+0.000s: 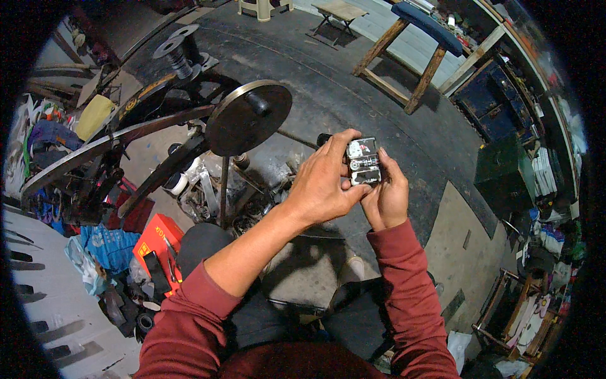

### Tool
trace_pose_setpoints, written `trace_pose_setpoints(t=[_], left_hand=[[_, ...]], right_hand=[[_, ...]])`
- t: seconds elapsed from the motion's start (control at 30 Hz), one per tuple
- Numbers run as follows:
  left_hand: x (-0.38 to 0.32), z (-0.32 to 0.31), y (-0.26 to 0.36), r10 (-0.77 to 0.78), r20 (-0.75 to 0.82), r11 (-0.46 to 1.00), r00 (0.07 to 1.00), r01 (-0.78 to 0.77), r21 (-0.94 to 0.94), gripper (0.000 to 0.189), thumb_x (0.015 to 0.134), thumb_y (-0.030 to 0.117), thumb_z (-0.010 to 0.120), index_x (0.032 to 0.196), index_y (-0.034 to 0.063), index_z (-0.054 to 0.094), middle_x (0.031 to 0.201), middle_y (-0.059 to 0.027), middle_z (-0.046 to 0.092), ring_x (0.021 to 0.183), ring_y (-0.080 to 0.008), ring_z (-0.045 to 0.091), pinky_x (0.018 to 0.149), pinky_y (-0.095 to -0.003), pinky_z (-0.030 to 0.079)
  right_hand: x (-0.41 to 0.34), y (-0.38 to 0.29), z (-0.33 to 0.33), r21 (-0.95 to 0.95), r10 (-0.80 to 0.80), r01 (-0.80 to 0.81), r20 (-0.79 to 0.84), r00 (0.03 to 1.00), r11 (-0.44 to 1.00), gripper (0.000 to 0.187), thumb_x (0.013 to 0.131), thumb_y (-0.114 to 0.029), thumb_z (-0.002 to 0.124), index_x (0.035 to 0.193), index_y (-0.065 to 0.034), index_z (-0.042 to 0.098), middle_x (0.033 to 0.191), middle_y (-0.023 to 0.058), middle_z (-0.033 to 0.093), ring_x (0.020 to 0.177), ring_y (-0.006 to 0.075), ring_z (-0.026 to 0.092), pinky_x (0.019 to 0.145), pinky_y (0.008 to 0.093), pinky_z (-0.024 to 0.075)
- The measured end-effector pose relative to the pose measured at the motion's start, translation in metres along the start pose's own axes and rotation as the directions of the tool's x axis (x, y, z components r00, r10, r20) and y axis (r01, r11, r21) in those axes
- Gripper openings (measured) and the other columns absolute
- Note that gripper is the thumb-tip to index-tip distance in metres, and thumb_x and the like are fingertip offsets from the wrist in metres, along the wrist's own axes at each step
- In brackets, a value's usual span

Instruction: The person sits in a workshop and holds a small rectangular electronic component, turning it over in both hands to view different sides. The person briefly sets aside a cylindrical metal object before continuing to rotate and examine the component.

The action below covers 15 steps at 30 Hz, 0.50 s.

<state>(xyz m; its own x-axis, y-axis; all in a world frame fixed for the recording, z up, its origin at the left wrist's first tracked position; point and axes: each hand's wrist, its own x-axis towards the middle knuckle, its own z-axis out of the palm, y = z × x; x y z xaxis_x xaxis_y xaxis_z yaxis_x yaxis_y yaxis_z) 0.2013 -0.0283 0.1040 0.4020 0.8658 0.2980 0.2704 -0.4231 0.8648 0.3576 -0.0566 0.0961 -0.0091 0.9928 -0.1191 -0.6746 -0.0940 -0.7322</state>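
Observation:
Both hands are raised before me around a small block-shaped object (363,163) with a black and white patterned face, split into three bands. What it is exactly I cannot tell. My left hand (313,184) grips its left side, fingers at the top left and thumb under the lower edge. From the right, my right hand (392,196) holds it, thumb along the right edge and palm below. Its underside is hidden by the hands.
A black cast-iron machine, seemingly a cobbler's sewing machine, with a round wheel (251,118) and thread spool (177,49) stands left. Near my left knee lie a red box (158,241) and pliers (173,260). A padded wooden stool (426,28) and green box (504,173) stand right.

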Motion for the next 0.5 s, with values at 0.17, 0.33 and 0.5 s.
trace_pose_setpoints(t=[0.17,0.33,0.5], left_hand=[[0.0,0.002,-0.003,0.021,-0.008,0.998,1.0,-0.022,-0.058,0.079,0.08,0.018,0.083,0.148,0.0096,0.043,0.121,-0.0189,0.067,0.11,-0.0349,0.069,0.091,-0.0441,0.056],[0.003,0.002,-0.014,-0.049,0.072,0.922,0.996,0.073,-0.38,0.052,0.098,0.018,0.068,0.145,0.0048,0.049,0.119,-0.0099,0.065,0.109,-0.0164,0.063,0.093,-0.0342,0.054],[0.009,0.001,-0.022,-0.038,0.17,0.716,0.985,0.146,-0.683,0.051,0.103,0.026,0.064,0.147,0.0019,0.052,0.118,-0.0074,0.064,0.098,-0.012,0.062,0.092,-0.0299,0.051]], right_hand=[[-0.001,-0.001,0.0,-0.033,-0.001,-0.001,-0.056,0.998,0.999,0.044,0.111,-0.033,0.041,0.13,0.0008,0.061,0.109,0.019,0.075,0.088,0.0275,0.075,0.071,0.0386,0.0626],[0.001,-0.001,-0.003,-0.047,-0.058,0.054,-0.073,0.996,0.997,0.042,0.111,-0.034,0.04,0.123,-0.0013,0.063,0.103,0.0156,0.076,0.082,0.0236,0.074,0.056,0.0323,0.056],[-0.001,-0.002,-0.003,-0.015,0.005,-0.007,-0.107,0.994,1.0,0.04,0.11,-0.037,0.042,0.111,-0.0046,0.065,0.087,0.0104,0.073,0.063,0.0217,0.069,0.045,0.031,0.0491]])
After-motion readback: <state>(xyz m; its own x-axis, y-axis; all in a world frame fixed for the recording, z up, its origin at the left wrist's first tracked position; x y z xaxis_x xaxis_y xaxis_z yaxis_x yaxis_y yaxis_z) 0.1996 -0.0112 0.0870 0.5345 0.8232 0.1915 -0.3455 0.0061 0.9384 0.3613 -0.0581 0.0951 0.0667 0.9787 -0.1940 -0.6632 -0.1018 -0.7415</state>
